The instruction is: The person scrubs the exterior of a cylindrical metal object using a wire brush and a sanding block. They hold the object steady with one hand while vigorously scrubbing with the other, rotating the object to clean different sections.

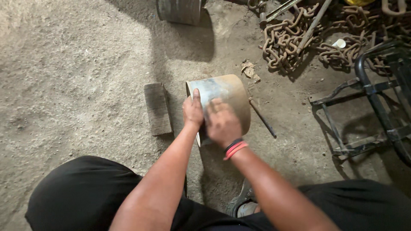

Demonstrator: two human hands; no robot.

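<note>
A short, wide metal pipe section (227,92) lies on its side on the dirt floor in front of me, rusty on its right, bare grey metal on top. My left hand (192,112) grips its near-left rim, thumb pointing up along the edge. My right hand (222,123), with red and black wristbands, presses flat on the pipe's top surface; whether something is under the palm is hidden.
A wooden block (157,108) lies left of the pipe. A thin dark rod (263,118) lies to its right. Rusty chains (295,40) are piled at the back right, a black metal frame (372,98) at right, a grey cylinder (180,10) at the top.
</note>
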